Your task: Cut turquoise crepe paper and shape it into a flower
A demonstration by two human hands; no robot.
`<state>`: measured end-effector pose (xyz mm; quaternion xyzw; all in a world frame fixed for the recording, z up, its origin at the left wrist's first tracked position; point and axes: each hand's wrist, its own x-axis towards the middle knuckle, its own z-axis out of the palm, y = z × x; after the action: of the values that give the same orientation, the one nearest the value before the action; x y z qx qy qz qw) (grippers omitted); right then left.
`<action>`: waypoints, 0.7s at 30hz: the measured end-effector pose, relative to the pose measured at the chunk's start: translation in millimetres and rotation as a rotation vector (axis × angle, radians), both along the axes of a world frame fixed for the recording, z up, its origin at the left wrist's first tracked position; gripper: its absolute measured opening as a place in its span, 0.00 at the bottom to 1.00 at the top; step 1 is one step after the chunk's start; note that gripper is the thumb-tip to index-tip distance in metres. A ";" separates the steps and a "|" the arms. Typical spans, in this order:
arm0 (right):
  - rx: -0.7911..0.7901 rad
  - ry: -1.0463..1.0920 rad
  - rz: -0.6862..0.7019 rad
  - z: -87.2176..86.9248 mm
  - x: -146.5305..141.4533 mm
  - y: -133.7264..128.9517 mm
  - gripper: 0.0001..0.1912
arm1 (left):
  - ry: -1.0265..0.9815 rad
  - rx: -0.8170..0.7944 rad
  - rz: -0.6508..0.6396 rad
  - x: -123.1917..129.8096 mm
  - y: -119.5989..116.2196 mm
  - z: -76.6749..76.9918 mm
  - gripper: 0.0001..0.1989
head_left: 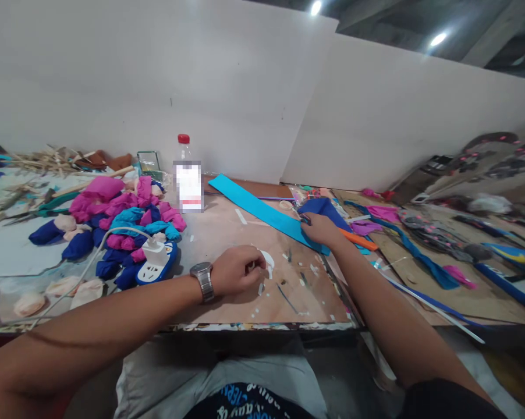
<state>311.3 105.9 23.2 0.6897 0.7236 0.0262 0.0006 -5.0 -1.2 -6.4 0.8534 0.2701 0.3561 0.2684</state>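
Observation:
My right hand (321, 229) is closed at the lower right end of a long turquoise fabric strip (265, 214), which lies slantwise across the board. Something small and dark shows at its fingertips, too small to name. Beside this hand lie a folded dark blue cloth (321, 208) and an orange strip (359, 239). My left hand (240, 271), with a watch (204, 280) on the wrist, rests near the table's front with curled fingers. Whatever they may hold is hidden. A white rounded patch (268, 260) appears just beyond those fingertips.
Pink, blue and turquoise fabric bunches (114, 203) are heaped at left, with a power strip (156, 265) and its cable in front. A red-capped bottle (188, 180) stands near the wall. Wooden sticks (48, 160) lie far left; fabric scraps (382, 213) spread at right.

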 end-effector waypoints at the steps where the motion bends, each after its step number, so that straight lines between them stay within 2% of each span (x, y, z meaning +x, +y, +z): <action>1: -0.013 0.009 0.018 0.8 -0.9 -2.1 0.27 | -0.007 -0.001 -0.004 0.0 -0.7 0.2 0.07; 5: -0.081 0.083 0.174 2.8 -7.6 -10.3 0.39 | -0.011 0.000 -0.013 -0.1 -2.4 0.8 0.07; 7: -0.081 0.104 0.229 3.6 -11.3 -12.9 0.35 | -0.005 -0.002 -0.013 -0.2 -2.3 1.1 0.07; 13: -0.034 0.058 0.249 1.1 -15.6 -10.9 0.14 | 0.005 -0.027 -0.014 -0.4 -1.2 3.0 0.09; 16: -0.031 0.069 0.273 -3.1 -16.5 -8.4 0.10 | 0.012 -0.026 -0.011 -0.5 -1.3 4.0 0.08; 21: -0.003 0.127 0.293 -6.6 -21.4 -10.0 0.09 | 0.014 -0.023 0.002 -0.9 -0.4 2.9 0.08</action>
<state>289.8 96.0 16.7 0.5771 0.8151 -0.0190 -0.0480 -5.9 -1.7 -3.5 0.8524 0.2768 0.3475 0.2759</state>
